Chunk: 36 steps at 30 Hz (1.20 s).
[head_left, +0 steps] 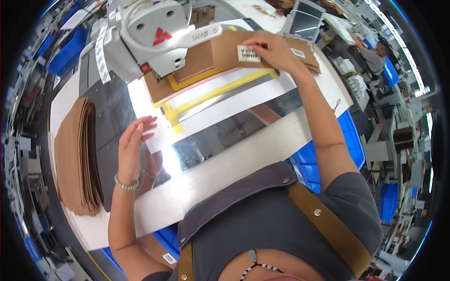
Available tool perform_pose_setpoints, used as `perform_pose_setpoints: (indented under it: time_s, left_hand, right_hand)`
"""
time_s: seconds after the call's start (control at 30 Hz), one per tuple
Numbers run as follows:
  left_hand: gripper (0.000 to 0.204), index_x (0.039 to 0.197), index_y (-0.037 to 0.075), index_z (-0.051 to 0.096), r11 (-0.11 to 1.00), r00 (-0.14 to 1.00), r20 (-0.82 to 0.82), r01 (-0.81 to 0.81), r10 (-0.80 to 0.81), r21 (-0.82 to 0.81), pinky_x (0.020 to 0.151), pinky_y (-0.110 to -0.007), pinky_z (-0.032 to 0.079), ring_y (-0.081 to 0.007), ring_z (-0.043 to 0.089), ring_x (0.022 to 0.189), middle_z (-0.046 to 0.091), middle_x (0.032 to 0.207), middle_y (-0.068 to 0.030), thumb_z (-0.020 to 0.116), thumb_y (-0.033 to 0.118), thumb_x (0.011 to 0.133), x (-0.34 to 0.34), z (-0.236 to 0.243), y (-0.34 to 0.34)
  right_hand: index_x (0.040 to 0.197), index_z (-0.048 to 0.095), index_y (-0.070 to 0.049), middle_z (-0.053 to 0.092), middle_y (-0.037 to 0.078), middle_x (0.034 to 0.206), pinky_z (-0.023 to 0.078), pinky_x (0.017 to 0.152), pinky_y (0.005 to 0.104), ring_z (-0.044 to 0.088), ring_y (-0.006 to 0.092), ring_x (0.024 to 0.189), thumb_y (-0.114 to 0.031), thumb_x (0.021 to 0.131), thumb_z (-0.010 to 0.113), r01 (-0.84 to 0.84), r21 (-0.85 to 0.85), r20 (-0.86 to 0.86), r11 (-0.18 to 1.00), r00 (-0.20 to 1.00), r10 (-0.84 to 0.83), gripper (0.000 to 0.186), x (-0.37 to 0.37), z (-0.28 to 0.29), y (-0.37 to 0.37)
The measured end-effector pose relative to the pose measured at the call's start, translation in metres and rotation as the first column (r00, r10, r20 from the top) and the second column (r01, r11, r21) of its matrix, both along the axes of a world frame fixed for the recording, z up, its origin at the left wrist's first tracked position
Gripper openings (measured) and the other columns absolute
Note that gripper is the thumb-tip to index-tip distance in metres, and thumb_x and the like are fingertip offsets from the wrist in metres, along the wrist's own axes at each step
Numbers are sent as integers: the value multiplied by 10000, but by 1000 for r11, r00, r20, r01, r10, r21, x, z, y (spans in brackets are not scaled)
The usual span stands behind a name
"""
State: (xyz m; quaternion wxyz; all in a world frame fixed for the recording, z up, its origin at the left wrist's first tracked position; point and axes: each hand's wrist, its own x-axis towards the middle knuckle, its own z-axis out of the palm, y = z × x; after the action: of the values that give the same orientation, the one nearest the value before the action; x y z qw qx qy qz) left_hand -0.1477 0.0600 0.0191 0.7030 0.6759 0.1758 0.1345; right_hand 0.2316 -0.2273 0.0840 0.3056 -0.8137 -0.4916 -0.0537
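Note:
My right hand reaches to the far side of the table, its fingers pinched at the edge of a small white printed label. The label lies on a brown fabric piece beside the sewing machine head. My left hand hovers over the near left part of the work surface, fingers apart and nothing in them. Between the hands lies a white sheet with yellow tape strips framing a long slot. More brown pieces lie under the machine, and their far parts are hidden.
A thick stack of brown pieces stands at the table's left. Another small label lies right of my right hand. A tablet screen stands behind. A blue bin sits beneath the right edge. A co-worker sits far right.

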Motion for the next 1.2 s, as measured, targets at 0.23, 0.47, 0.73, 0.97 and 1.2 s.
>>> perform_pose_setpoints:
  time_s: [0.23,0.47,0.73,0.97,1.2]
  left_hand:
    - [400,1451,20,609,422,998,34,-55,56,905,1200,-460,410,-378,508,1432,583,1525,-189,546,69,1059,44,-20,4]
    - [407,1409,-62,602,198,993,-115,106,34,974,1242,-527,332,-487,376,1489,551,1515,-255,491,170,1093,112,-41,47]
    - [319,1276,1,715,474,990,-132,94,47,876,1049,-468,505,-434,672,1170,729,1240,-245,636,215,1053,168,-62,73]
    - [323,1293,98,742,185,988,-154,155,-20,970,1079,-474,501,-388,674,1225,745,1286,-155,681,207,995,181,-86,115]
    - [324,1305,163,760,43,986,-144,147,-79,988,1120,-478,483,-347,663,1262,730,1347,-114,667,194,996,190,-85,110]
  right_hand:
    - [1095,814,-116,761,91,1096,546,866,438,685,319,1004,-208,986,669,-200,-6,45,980,979,200,204,39,-48,95]
    - [1063,848,-177,757,52,1126,568,958,452,669,294,1134,-115,940,662,-255,-194,67,947,960,272,231,14,-66,148]
    - [1014,848,-143,747,57,1061,562,942,448,642,281,1148,-33,865,664,-352,-39,231,935,907,351,261,39,-104,143]
    - [1042,860,-181,730,17,1082,509,968,418,625,234,1162,-87,836,702,-418,-1,352,909,850,391,276,48,-113,149]
    - [1031,855,-160,723,21,1094,494,977,408,612,225,1181,-107,819,726,-366,-18,355,930,868,348,254,47,-124,147]
